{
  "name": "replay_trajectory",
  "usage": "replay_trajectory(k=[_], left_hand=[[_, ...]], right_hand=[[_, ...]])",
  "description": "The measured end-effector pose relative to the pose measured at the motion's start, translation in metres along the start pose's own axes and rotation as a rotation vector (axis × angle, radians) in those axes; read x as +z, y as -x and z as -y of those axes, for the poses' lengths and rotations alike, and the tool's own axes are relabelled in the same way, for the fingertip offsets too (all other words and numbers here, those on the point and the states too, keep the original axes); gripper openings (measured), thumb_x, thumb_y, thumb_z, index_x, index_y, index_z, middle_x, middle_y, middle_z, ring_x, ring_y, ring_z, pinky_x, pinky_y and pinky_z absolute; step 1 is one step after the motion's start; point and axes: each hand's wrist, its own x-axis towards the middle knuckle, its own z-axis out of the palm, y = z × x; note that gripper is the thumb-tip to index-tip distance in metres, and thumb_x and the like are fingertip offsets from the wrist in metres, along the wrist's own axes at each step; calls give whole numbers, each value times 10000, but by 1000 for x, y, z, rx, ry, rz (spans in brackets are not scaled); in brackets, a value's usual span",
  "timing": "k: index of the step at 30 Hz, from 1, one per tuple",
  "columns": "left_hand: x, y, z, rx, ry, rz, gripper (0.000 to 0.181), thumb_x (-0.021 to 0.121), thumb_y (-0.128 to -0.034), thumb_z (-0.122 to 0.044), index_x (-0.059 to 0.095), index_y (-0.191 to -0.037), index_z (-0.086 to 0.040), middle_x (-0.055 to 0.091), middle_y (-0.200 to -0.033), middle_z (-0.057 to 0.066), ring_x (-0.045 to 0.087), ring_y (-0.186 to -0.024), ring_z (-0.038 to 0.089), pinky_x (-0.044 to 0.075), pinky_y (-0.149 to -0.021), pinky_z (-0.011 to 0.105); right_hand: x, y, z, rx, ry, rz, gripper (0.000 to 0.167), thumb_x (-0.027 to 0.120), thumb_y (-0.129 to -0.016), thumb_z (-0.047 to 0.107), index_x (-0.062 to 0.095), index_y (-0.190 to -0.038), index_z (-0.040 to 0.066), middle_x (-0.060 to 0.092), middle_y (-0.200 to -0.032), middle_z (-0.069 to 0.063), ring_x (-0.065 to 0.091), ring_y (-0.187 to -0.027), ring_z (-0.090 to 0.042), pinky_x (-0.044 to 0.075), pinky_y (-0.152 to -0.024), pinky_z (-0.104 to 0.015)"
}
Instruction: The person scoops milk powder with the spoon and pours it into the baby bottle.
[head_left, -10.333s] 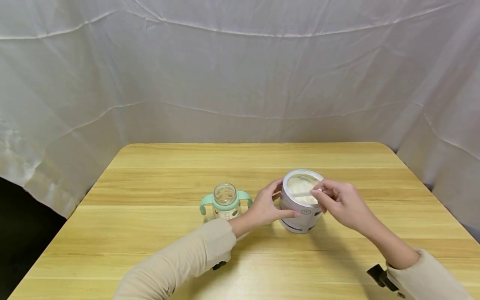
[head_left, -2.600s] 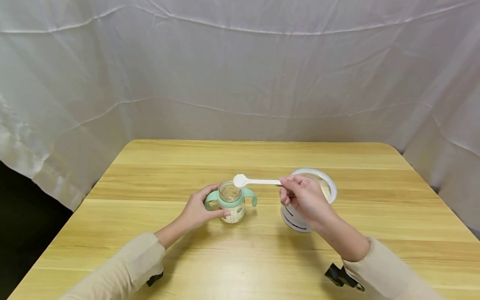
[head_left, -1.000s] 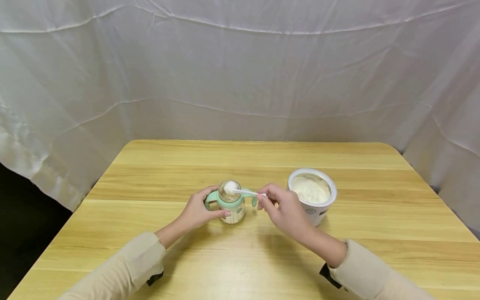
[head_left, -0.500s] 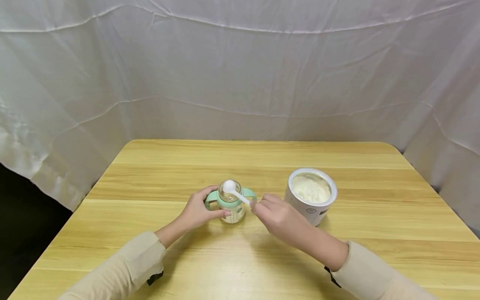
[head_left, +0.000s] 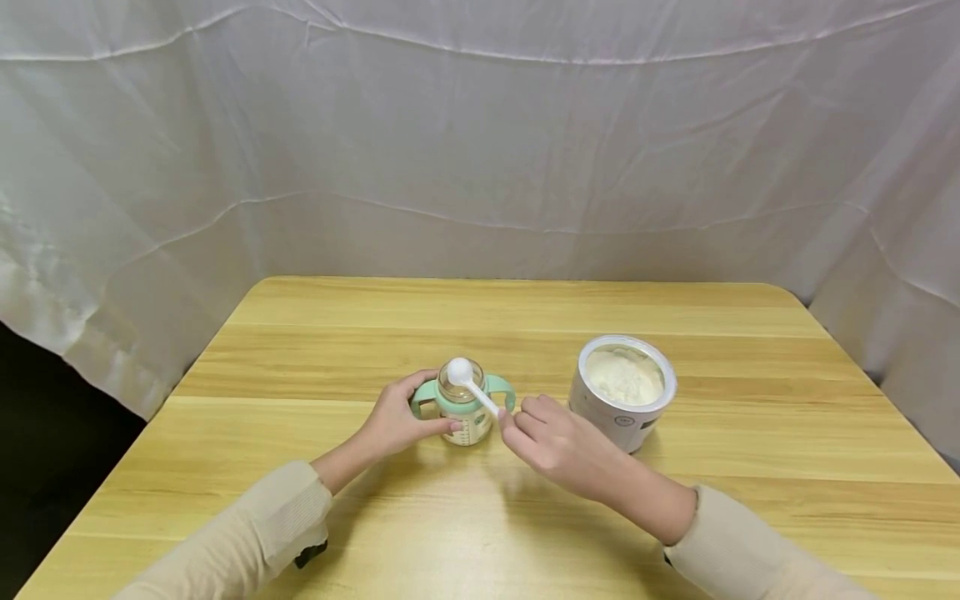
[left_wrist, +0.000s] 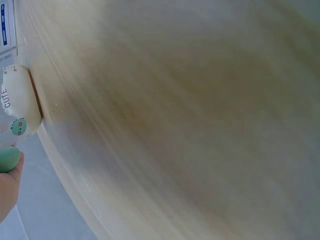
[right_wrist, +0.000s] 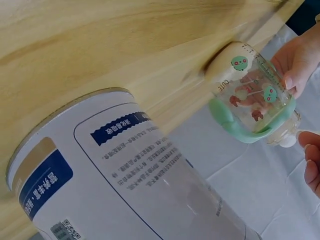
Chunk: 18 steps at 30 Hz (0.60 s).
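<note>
A clear baby bottle [head_left: 471,429] with a mint-green collar and two handles stands upright on the table, pale contents at its bottom. My left hand [head_left: 393,421] grips its left side, thumb across the front. My right hand [head_left: 558,442] pinches the handle of a white measuring scoop [head_left: 482,395]. The scoop's bowl lies over the bottle's mouth with its rounded underside up; whatever is beneath is hidden. In the right wrist view the bowl [right_wrist: 288,141] sits at the bottle's opening. Right of the bottle, an open white can [head_left: 600,417] holds cream-coloured powder [head_left: 624,377].
The wooden table [head_left: 360,325] has rounded far corners. Behind it and at both sides hang pale curtains [head_left: 480,150]. The can stands just behind and right of my right hand.
Earlier my left hand held the can while the scoop was in the powder. Both hands then moved left to the bottle. Over the last second the scoop, heaped with powder before, has turned over.
</note>
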Motion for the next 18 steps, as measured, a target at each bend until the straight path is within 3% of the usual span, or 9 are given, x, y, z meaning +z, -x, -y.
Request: replay_trajectory(k=[4,10,14,18], left_hand=[[0,0,-1,-5,8,7,653,819,-694,-236,542,-1266,-87,654,-1150,77,596,-1068,226,496,-933,417],[-1,0,-1,-7,4,6,665,820,-691,-240,538,-1273,-87,645,-1169,80,589,-1083,231,493,-937,425],[0,0,-2,-9,-4,1,669,823,-687,-241,539,-1274,-90,642,-1177,82,582,-1086,232,490,-930,427],[0,0,-2,-9,-8,-1,667,823,-687,-237,540,-1272,-86,642,-1179,90,580,-1082,233,487,-924,425]], right_hand=[[0,-1,0,77,-104,-21,332,325,-989,17,640,-884,0,603,-682,-5,470,-628,-102,424,-547,-160],[3,0,-1,258,-319,-76,274,367,-1000,117,580,-863,14,573,-654,-2,458,-597,-77,398,-514,-97],[3,0,0,419,-461,-107,261,425,-987,164,593,-859,10,593,-689,-24,476,-587,-55,397,-501,-77],[1,-1,-1,626,-599,-138,119,548,-924,75,618,-848,15,643,-676,-10,443,-528,8,336,-431,-46]])
